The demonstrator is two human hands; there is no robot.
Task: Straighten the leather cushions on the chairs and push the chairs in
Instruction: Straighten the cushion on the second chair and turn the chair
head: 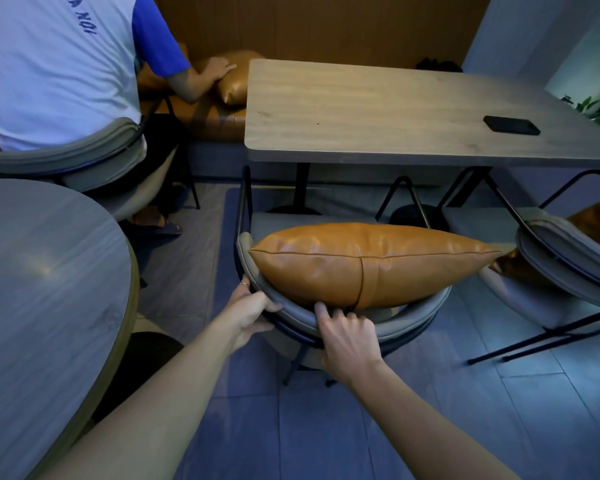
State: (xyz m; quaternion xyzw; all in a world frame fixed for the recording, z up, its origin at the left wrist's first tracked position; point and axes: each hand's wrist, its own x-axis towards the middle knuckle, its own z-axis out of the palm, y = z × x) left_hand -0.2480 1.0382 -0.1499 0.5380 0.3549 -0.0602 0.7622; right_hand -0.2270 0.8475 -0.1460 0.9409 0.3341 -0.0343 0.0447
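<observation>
STEP: pushing in | left hand (248,311) clamped on grey padded chair backrest (293,311) | right hand (347,336) grips rail, fingers touching tan leather cushion (371,261) just above | NEXT: steady shove toward pale wooden bench (378,109) ahead

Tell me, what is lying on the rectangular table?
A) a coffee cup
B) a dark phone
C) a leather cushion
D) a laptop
B: a flat dark phone lies near the right end of the rectangular table; nothing else is on its top.
</observation>
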